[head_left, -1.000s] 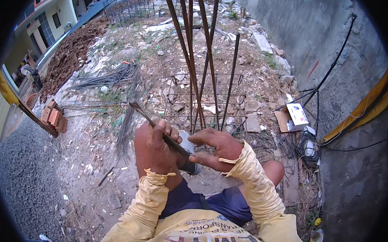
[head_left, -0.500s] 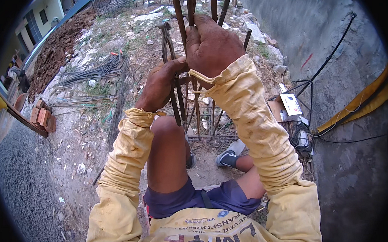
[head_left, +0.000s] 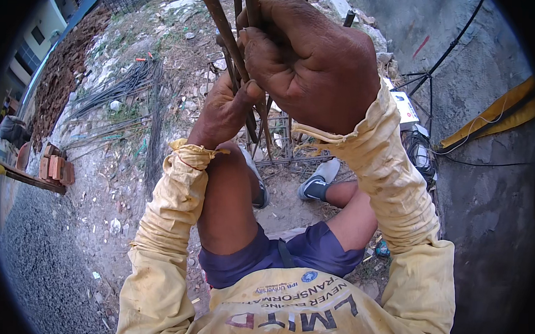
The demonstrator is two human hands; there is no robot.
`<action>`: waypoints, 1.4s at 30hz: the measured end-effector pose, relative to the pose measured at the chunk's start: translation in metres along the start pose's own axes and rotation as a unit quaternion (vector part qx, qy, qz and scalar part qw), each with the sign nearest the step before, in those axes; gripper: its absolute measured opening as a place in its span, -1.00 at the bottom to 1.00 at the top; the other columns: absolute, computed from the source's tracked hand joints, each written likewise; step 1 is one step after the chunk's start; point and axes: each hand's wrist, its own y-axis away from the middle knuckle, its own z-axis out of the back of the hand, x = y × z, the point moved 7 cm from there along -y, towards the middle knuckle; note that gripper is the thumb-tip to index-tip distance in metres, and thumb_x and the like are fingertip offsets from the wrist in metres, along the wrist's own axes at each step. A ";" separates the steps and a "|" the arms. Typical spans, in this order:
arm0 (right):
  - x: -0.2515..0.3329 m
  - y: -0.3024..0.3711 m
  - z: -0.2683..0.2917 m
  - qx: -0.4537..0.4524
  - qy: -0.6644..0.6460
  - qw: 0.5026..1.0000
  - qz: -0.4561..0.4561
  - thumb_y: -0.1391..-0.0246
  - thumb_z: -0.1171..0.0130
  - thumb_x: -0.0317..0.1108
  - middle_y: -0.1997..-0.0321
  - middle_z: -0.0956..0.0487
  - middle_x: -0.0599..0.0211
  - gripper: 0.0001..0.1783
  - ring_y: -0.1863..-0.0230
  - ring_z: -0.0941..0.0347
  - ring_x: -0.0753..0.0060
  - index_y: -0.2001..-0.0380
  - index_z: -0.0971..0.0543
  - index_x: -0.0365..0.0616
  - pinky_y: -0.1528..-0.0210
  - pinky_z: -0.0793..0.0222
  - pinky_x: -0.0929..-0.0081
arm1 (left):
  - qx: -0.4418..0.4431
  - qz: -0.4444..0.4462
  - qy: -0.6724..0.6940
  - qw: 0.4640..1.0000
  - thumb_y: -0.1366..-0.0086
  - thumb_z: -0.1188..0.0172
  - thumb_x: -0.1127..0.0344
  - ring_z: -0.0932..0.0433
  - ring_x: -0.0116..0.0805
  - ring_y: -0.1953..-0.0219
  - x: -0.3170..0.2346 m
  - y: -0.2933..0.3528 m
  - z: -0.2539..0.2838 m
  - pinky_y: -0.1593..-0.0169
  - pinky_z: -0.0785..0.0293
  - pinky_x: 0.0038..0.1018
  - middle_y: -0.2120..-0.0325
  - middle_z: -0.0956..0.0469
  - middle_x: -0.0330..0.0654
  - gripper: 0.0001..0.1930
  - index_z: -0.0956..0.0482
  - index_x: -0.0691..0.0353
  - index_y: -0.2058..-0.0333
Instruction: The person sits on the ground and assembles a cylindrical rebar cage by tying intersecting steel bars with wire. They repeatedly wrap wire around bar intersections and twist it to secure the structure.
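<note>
Several brown reinforcing bars [head_left: 216, 11] rise in front of me at the top of the view, running down between my hands. My right hand [head_left: 322, 65] is closed, its fingers curled round one of the upright bars. Lower and to its left, my left hand [head_left: 221, 114] is closed round the dark handles of metal pincers [head_left: 250, 128], its thumb pressed near a slanting bar. The pincers' jaws are mostly hidden by the hands and bars. Below, the lower part of the steel cage [head_left: 286, 149] stands near my feet.
Loose thin rods [head_left: 112, 91] lie on rubble ground to the left, beyond stacked bricks [head_left: 56, 168] and dark gravel [head_left: 37, 246]. A grey wall [head_left: 486, 224] runs along the right, with a yellow cloth [head_left: 490, 120], coiled cable [head_left: 420, 153] and a white box [head_left: 404, 108].
My right hand has come closer and to the right, turning into a tighter curl. My left hand has moved slightly down, and the pincers' head has slipped from clear sight.
</note>
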 end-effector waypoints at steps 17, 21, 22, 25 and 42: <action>-0.017 0.022 0.006 0.072 -0.408 0.792 -0.448 -0.23 -0.02 0.11 0.63 -0.36 0.48 -0.52 0.61 -0.25 0.57 0.48 -0.49 -0.11 0.54 -0.17 0.59 | -0.056 0.051 -0.051 0.996 -0.22 -0.33 0.32 -0.57 -0.57 0.39 -0.006 -0.031 -0.007 0.32 -0.50 -0.63 0.44 -0.60 -0.26 -0.74 -0.44 0.28 0.25; -0.044 0.041 0.022 0.081 -0.538 0.745 -0.386 -0.27 0.08 0.20 0.76 -0.23 0.51 -0.41 0.75 -0.14 0.56 0.66 -0.29 -0.01 0.65 -0.11 0.49 | -0.033 0.028 -0.143 0.989 -0.19 -0.37 0.15 -0.60 -0.53 0.42 -0.013 -0.045 0.011 0.34 -0.53 -0.58 0.46 -0.62 -0.22 -0.66 -0.54 0.31 0.27; -0.035 0.046 0.027 0.042 -0.439 0.796 -0.415 -0.23 0.28 0.39 0.75 0.00 0.57 -0.31 0.70 0.16 0.60 0.72 -0.06 0.08 0.61 0.16 0.52 | -0.031 0.023 -0.142 0.989 -0.19 -0.36 0.13 -0.60 -0.53 0.43 -0.012 -0.048 0.013 0.34 -0.53 -0.57 0.46 -0.62 -0.21 -0.66 -0.55 0.31 0.28; -0.023 0.063 0.036 -0.027 -0.412 0.796 -0.442 -0.24 0.24 0.36 0.75 -0.04 0.56 -0.31 0.69 0.12 0.60 0.73 -0.07 0.08 0.59 0.11 0.51 | -0.021 0.015 -0.147 0.989 -0.20 -0.35 0.07 -0.61 -0.51 0.43 -0.013 -0.054 0.019 0.34 -0.53 -0.54 0.47 -0.62 -0.21 -0.64 -0.58 0.30 0.32; 0.079 0.146 0.118 -0.082 -0.415 0.848 -0.321 -0.25 0.16 0.27 0.72 -0.12 0.54 -0.37 0.66 0.03 0.50 0.69 -0.18 0.02 0.46 -0.01 0.39 | 0.016 0.073 -0.163 0.984 -0.21 -0.30 0.02 -0.47 -0.53 0.49 -0.011 -0.061 0.022 0.41 -0.38 -0.56 0.58 -0.51 -0.28 -0.64 -0.59 0.26 0.40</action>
